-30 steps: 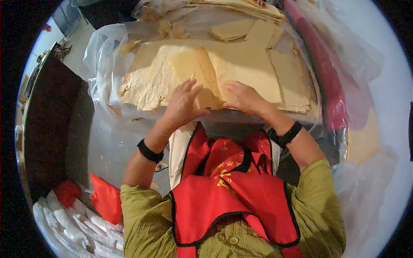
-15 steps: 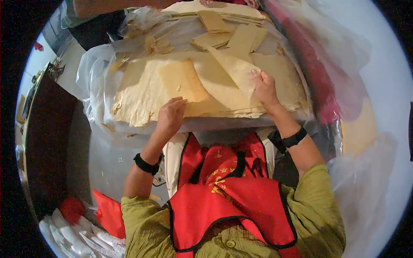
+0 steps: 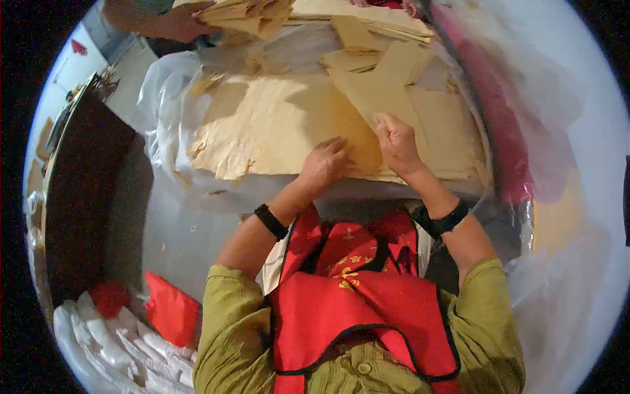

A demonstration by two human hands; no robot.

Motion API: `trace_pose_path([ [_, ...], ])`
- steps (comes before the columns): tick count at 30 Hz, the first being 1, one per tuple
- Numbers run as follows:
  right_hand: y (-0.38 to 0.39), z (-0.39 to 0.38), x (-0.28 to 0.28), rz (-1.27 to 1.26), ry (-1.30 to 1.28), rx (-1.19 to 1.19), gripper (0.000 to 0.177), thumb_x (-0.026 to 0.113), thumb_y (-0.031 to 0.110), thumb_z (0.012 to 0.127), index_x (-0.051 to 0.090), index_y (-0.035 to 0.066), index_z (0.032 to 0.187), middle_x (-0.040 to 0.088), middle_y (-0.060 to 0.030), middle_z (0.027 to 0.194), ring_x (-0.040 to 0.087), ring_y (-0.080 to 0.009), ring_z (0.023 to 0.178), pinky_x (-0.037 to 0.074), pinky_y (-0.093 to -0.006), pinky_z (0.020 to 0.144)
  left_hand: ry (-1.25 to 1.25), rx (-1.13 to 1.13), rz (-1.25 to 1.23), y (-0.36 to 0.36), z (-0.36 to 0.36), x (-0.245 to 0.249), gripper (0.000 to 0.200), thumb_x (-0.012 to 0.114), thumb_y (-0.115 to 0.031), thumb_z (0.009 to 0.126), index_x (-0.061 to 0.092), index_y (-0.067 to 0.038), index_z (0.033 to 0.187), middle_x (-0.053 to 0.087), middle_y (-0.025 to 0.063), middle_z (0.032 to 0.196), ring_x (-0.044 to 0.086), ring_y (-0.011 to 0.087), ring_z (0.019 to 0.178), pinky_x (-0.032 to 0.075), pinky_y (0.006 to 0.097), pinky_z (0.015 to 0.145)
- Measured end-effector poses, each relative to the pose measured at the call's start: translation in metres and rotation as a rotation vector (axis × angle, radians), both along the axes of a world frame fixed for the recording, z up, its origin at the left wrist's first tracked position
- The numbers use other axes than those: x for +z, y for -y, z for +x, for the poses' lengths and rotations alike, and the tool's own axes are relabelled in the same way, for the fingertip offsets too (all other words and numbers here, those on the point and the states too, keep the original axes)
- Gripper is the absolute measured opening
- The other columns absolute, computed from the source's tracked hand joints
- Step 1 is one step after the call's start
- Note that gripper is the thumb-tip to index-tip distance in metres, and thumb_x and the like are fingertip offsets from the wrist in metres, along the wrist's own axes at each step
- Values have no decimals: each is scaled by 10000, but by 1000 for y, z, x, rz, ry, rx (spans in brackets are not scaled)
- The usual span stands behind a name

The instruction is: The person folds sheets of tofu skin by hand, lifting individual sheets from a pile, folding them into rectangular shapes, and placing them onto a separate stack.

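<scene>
A broad stack of thin, pale yellow-tan sheets (image 3: 262, 121) lies before me, ragged along its left and front edges. My right hand (image 3: 398, 146) is closed in a pinch on the edge of a thin tan sheet (image 3: 367, 88), which slants up and away to the left. My left hand (image 3: 323, 164) rests on the stack just left of it, fingers stretched toward the right. Between both hands shows a darker, orange-tan sheet area (image 3: 367, 141). My left palm is turned down, so its underside is hidden.
Folded tan sheets (image 3: 354, 39) lie behind the stack. At the upper left another person's arm (image 3: 161, 23) reaches in by a bundle of sheets (image 3: 252, 16); a hand (image 3: 411, 6) shows at the top. Clear plastic (image 3: 161, 98) borders the stack's left side.
My left hand has moved right, close to my right hand, and its fingers have straightened. The orange-tan sheet has shifted right. Another person's sheet bundle has come in at the upper left.
</scene>
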State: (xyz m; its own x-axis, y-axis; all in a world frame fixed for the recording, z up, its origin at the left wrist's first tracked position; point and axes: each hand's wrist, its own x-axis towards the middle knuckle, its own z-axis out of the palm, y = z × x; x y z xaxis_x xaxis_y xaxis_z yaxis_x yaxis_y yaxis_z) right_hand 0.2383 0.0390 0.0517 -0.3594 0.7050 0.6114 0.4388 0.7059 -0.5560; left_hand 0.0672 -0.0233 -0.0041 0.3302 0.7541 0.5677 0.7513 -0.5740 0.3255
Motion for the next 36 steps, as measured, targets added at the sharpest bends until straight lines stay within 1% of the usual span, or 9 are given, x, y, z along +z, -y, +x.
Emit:
trace_pose_path([
  [5,0,-29,-39,-30,72,13,190,467,163,825,575,22,895,581,-202,835,561,-375,771,452,-429,654,533,305,-230,56,-22,-13,180,598,-147,780,604,-16,904,618,134,853,613,275,753,496,293,639],
  [8,-5,-28,-36,-14,70,15,177,489,132,831,552,3,935,562,-205,768,560,-339,698,444,-324,631,1309,411,-683,82,-39,-19,179,579,-150,809,589,-4,911,620,109,843,619,200,736,487,265,600],
  [11,-12,-27,-36,-75,20,19,202,490,189,857,553,0,894,544,-199,724,536,-323,639,430,-328,593,1655,450,-727,93,-45,-21,176,567,-161,829,577,-9,917,614,80,842,617,151,716,478,244,564],
  [14,-6,-26,-30,-136,66,15,252,469,241,858,557,5,844,582,-199,793,559,-382,741,446,-424,632,1680,417,-615,84,-50,-19,168,560,-156,835,570,-16,928,615,75,841,617,142,713,471,236,559],
  [23,-5,-17,-34,-174,73,41,282,447,248,866,550,-9,811,572,-212,760,551,-397,702,440,-437,617,1538,498,-402,87,-45,-7,155,557,-151,836,572,-14,907,614,69,828,615,144,681,465,229,552],
  [26,-2,-19,-33,-158,23,44,261,455,232,857,566,-3,842,581,-211,781,560,-390,730,451,-424,647,1602,463,-517,82,-60,-16,183,577,-184,825,565,-4,858,613,84,819,609,134,648,459,225,522],
  [32,-1,-17,-39,-187,166,31,225,452,184,836,572,14,922,585,-207,863,563,-372,804,464,-414,696,1190,648,-662,50,-46,9,276,625,-243,784,565,26,774,608,112,674,596,123,599,435,221,471],
  [33,-7,-17,-54,-47,57,136,226,440,178,827,558,2,904,583,-190,917,559,-356,833,460,-408,712,1139,648,-655,44,-43,10,288,625,-244,783,571,39,776,607,120,657,593,131,592,434,235,475],
  [36,2,-24,-46,-134,273,66,242,460,189,842,554,0,961,584,-183,883,563,-328,851,458,-358,740,1041,644,-533,23,-45,-11,318,615,-248,788,588,69,797,607,142,634,585,158,581,432,282,494],
])
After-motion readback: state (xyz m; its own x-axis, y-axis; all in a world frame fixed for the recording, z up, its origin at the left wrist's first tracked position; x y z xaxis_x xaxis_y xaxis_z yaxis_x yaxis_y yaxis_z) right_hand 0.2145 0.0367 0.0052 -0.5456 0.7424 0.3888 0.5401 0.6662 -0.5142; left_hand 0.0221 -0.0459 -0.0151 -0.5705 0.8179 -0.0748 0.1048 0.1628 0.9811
